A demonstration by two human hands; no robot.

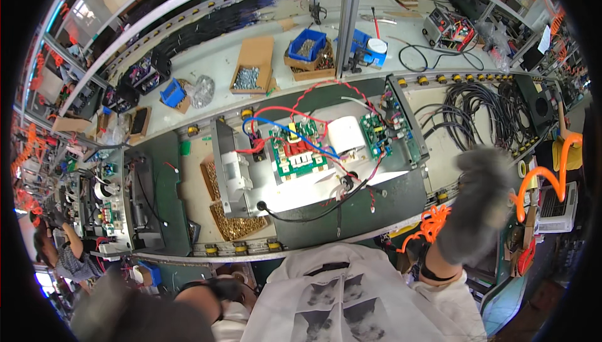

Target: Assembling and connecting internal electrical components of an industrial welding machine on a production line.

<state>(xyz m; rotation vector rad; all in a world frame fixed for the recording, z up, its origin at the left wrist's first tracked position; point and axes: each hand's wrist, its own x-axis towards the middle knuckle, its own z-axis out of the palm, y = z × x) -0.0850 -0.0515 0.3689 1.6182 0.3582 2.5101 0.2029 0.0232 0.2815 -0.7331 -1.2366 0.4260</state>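
My right hand (pixel 480 207), in a grey glove, is raised at the right over the front edge of the conveyor line. Motion smears its fingers, so any grip is hidden. An orange coiled hose (pixel 544 176) hangs just right of it. My left hand (pixel 141 310), also gloved, is a dark blur at the lower left, away from the line. In front of me lies an open metal chassis (pixel 295 194) on a dark green board (pixel 389 201). It bears a green circuit board (pixel 300 165), a white block (pixel 346 135), a second circuit board (pixel 377 135), and red and blue wires.
Black cables (pixel 473 113) lie coiled at right. Gold-coloured hardware fills a cardboard box (pixel 266 229) left of the chassis. Another open unit (pixel 116 207) stands farther left, beside a co-worker (pixel 63 251). Blue bins (pixel 307 44) and a metal upright (pixel 348 22) stand behind.
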